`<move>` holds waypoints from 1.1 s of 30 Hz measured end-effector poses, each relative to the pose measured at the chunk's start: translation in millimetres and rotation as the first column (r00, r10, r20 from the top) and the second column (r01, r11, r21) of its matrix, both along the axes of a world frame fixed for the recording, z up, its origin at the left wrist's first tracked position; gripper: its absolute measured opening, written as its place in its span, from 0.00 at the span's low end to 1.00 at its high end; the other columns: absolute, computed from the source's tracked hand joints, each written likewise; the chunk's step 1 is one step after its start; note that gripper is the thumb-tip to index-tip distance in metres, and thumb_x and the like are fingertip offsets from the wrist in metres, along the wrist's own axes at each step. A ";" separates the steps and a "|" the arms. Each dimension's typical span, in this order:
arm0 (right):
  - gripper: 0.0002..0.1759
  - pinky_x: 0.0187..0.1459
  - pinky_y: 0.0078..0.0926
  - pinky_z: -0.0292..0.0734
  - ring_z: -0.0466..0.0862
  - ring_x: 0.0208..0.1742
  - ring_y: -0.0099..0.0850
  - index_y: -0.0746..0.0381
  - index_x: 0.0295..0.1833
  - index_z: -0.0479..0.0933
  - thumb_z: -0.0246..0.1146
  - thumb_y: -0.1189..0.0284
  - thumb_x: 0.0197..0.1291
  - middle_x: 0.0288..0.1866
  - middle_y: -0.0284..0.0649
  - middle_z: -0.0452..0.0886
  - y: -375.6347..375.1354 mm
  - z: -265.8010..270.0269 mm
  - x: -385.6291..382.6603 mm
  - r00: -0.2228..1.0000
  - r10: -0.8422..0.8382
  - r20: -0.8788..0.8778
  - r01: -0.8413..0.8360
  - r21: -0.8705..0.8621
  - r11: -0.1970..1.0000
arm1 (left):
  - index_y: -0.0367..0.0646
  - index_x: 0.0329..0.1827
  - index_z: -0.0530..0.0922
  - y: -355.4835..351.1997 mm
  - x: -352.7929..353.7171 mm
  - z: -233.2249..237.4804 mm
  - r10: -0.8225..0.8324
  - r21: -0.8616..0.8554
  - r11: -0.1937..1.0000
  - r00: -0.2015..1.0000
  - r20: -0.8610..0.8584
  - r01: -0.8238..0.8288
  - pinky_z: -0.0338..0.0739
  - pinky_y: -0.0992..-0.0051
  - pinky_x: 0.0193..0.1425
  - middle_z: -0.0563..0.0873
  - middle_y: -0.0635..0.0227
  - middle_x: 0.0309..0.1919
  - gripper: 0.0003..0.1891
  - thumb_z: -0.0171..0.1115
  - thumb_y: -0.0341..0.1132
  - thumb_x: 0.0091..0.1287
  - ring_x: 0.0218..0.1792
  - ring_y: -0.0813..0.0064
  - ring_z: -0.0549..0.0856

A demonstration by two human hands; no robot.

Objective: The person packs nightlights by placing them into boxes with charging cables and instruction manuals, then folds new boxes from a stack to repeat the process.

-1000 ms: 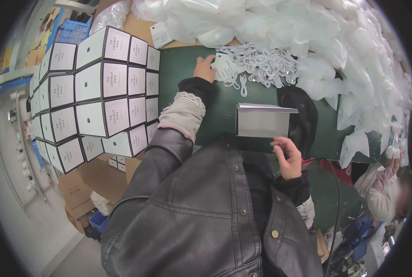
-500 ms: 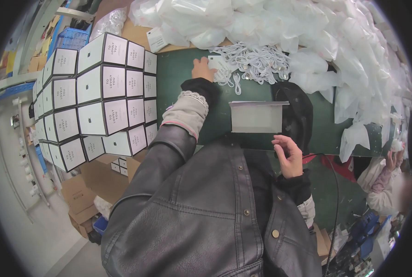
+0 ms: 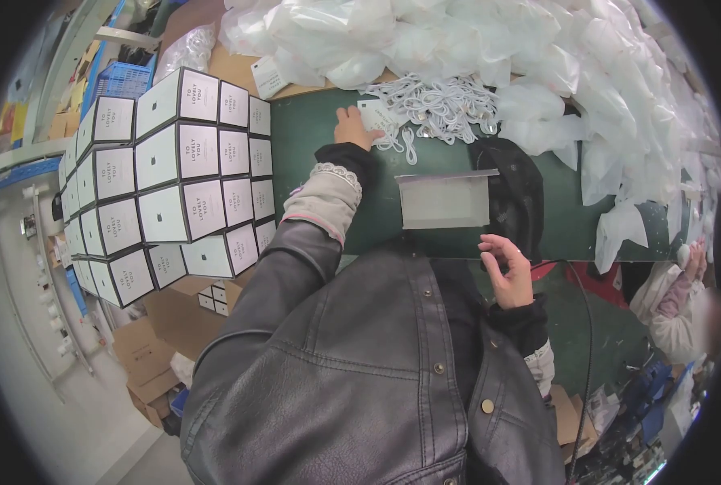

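My left hand [image 3: 352,129] reaches to the far side of the green table, with its thumb apart from its bent fingers. It is at the left edge of a white printed card [image 3: 379,115]; whether it touches the card is hard to see. Right of the card lies a pile of coiled white cables [image 3: 441,105]. A shallow pale grey box [image 3: 444,204], its inside facing up, sits near the table's front edge. Below the box's right corner my right hand [image 3: 508,272] hovers with curved fingers and thumb apart, holding nothing.
Stacked white boxes [image 3: 203,204] with black edges and printed lettering rise on the left. Filled translucent plastic bags [image 3: 457,40] heap along the back and right. A black cloth item [image 3: 518,190] lies beside the grey box. Another person's hands [image 3: 694,263] show at far right.
The camera view has shifted slightly. My left hand stays beside the card, and my right hand keeps nearly the same place and shape below the grey box.
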State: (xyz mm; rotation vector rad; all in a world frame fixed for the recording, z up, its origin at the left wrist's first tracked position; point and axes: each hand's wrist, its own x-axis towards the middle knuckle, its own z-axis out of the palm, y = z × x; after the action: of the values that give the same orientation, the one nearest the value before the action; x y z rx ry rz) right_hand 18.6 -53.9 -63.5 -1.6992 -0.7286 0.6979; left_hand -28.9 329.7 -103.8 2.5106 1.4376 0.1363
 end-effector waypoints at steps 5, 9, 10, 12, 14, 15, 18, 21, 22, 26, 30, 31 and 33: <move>0.13 0.41 0.19 0.73 0.77 0.40 0.24 0.58 0.52 0.75 0.55 0.72 0.62 0.41 0.37 0.80 4.0 2.3 0.2 0.999 0.028 0.028 -0.027 -0.024 0.999 | 0.38 0.52 0.69 -15.3 5.0 16.0 0.013 -0.025 1.000 0.998 -0.066 -0.015 0.76 0.62 0.46 0.68 0.56 0.50 0.29 0.71 0.46 0.53 0.41 0.51 0.80; 0.13 0.41 0.19 0.73 0.77 0.40 0.25 0.58 0.52 0.75 0.55 0.74 0.62 0.41 0.37 0.80 6.3 4.6 -1.6 0.997 0.052 0.058 -0.050 -0.038 0.998 | 0.39 0.53 0.69 -8.8 7.9 8.3 0.014 -0.024 1.000 0.992 -0.128 -0.017 0.75 0.63 0.49 0.75 0.55 0.49 0.32 0.72 0.48 0.51 0.46 0.54 0.80; 0.13 0.41 0.19 0.73 0.77 0.39 0.25 0.57 0.52 0.75 0.55 0.74 0.62 0.41 0.37 0.80 6.7 5.3 -1.7 0.996 0.057 0.065 -0.054 -0.040 0.998 | 0.39 0.54 0.67 -6.4 7.4 4.0 0.021 0.001 1.000 0.993 -0.119 -0.021 0.75 0.63 0.48 0.74 0.56 0.50 0.35 0.73 0.50 0.49 0.45 0.53 0.80; 0.13 0.41 0.19 0.73 0.77 0.39 0.25 0.57 0.52 0.75 0.55 0.74 0.62 0.41 0.37 0.80 7.1 6.6 -1.9 0.995 0.064 0.075 -0.061 -0.044 0.997 | 0.39 0.56 0.65 -1.5 6.5 -3.3 0.032 0.039 0.999 0.994 -0.104 -0.028 0.76 0.63 0.45 0.71 0.57 0.52 0.39 0.74 0.52 0.47 0.44 0.53 0.81; 0.13 0.41 0.20 0.72 0.77 0.39 0.25 0.57 0.51 0.75 0.55 0.74 0.62 0.41 0.36 0.80 7.1 7.3 -2.1 0.994 0.068 0.091 -0.063 -0.053 0.997 | 0.39 0.56 0.65 4.5 7.5 -6.5 0.027 0.024 0.999 0.990 -0.136 -0.024 0.76 0.64 0.47 0.71 0.57 0.52 0.41 0.74 0.54 0.46 0.45 0.54 0.80; 0.13 0.42 0.20 0.72 0.77 0.39 0.25 0.57 0.51 0.75 0.55 0.74 0.62 0.41 0.36 0.80 6.8 7.3 -2.3 0.993 0.068 0.096 -0.063 -0.055 0.996 | 0.39 0.55 0.65 5.2 8.3 -5.9 0.025 0.020 1.000 0.989 -0.143 -0.022 0.76 0.64 0.47 0.71 0.58 0.52 0.41 0.74 0.55 0.45 0.45 0.55 0.80; 0.13 0.42 0.21 0.72 0.77 0.40 0.26 0.56 0.52 0.75 0.56 0.74 0.61 0.41 0.37 0.80 4.6 5.9 -3.4 0.993 0.059 0.105 -0.052 -0.068 0.996 | 0.40 0.54 0.65 0.5 11.0 1.9 0.069 0.032 0.997 0.986 -0.149 -0.065 0.77 0.67 0.45 0.69 0.57 0.52 0.42 0.76 0.55 0.42 0.41 0.57 0.81; 0.13 0.41 0.20 0.72 0.77 0.39 0.25 0.57 0.52 0.75 0.55 0.73 0.62 0.41 0.37 0.80 2.7 3.2 -4.9 0.992 0.049 0.120 -0.042 -0.056 0.998 | 0.39 0.45 0.74 -1.9 9.6 9.9 0.053 -0.024 0.998 0.978 -0.201 -0.059 0.77 0.68 0.42 0.66 0.59 0.50 0.33 0.72 0.57 0.47 0.33 0.60 0.80; 0.13 0.41 0.20 0.72 0.77 0.38 0.25 0.57 0.52 0.75 0.55 0.73 0.62 0.41 0.37 0.80 2.0 2.2 -5.3 0.991 0.045 0.128 -0.039 -0.049 0.998 | 0.39 0.48 0.71 -3.0 8.7 11.6 0.037 -0.025 0.999 0.983 -0.178 -0.042 0.76 0.67 0.43 0.66 0.58 0.50 0.34 0.72 0.55 0.47 0.36 0.57 0.80; 0.13 0.39 0.19 0.72 0.76 0.37 0.24 0.58 0.52 0.75 0.55 0.74 0.62 0.40 0.37 0.79 -1.4 1.7 -6.5 0.988 0.038 0.147 -0.033 -0.035 0.999 | 0.42 0.51 0.64 -6.8 9.0 18.6 0.041 -0.046 0.998 0.998 -0.040 -0.042 0.76 0.62 0.44 0.69 0.54 0.50 0.29 0.71 0.40 0.52 0.42 0.50 0.79; 0.14 0.41 0.20 0.72 0.77 0.38 0.25 0.59 0.53 0.75 0.55 0.74 0.61 0.41 0.37 0.80 -5.4 0.1 -7.0 0.987 0.030 0.160 -0.025 -0.028 0.999 | 0.46 0.46 0.76 9.6 7.4 23.8 0.106 -0.092 0.990 0.994 -0.026 -0.108 0.76 0.68 0.46 0.81 0.61 0.44 0.12 0.57 0.29 0.59 0.43 0.58 0.81; 0.14 0.41 0.20 0.72 0.77 0.39 0.26 0.59 0.53 0.75 0.56 0.74 0.61 0.41 0.37 0.80 -6.3 -0.3 -7.4 0.987 0.030 0.157 -0.024 -0.036 0.999 | 0.46 0.42 0.79 12.6 7.3 25.8 0.122 -0.060 0.991 0.992 -0.016 -0.122 0.76 0.68 0.45 0.82 0.62 0.41 0.09 0.54 0.29 0.61 0.41 0.59 0.82; 0.14 0.42 0.21 0.73 0.77 0.39 0.26 0.58 0.53 0.75 0.56 0.74 0.61 0.42 0.38 0.80 -8.4 -1.2 -7.5 0.988 0.028 0.153 -0.021 -0.049 0.999 | 0.47 0.36 0.82 17.7 7.2 29.9 0.143 -0.013 0.990 0.990 -0.001 -0.143 0.77 0.68 0.43 0.85 0.63 0.36 0.09 0.51 0.30 0.63 0.38 0.61 0.83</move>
State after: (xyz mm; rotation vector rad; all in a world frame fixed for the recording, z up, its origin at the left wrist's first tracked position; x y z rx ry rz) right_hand 11.1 -62.4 -64.7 -1.8043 -0.8472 0.6102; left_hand -21.7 347.5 -74.0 2.3964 1.6126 0.1527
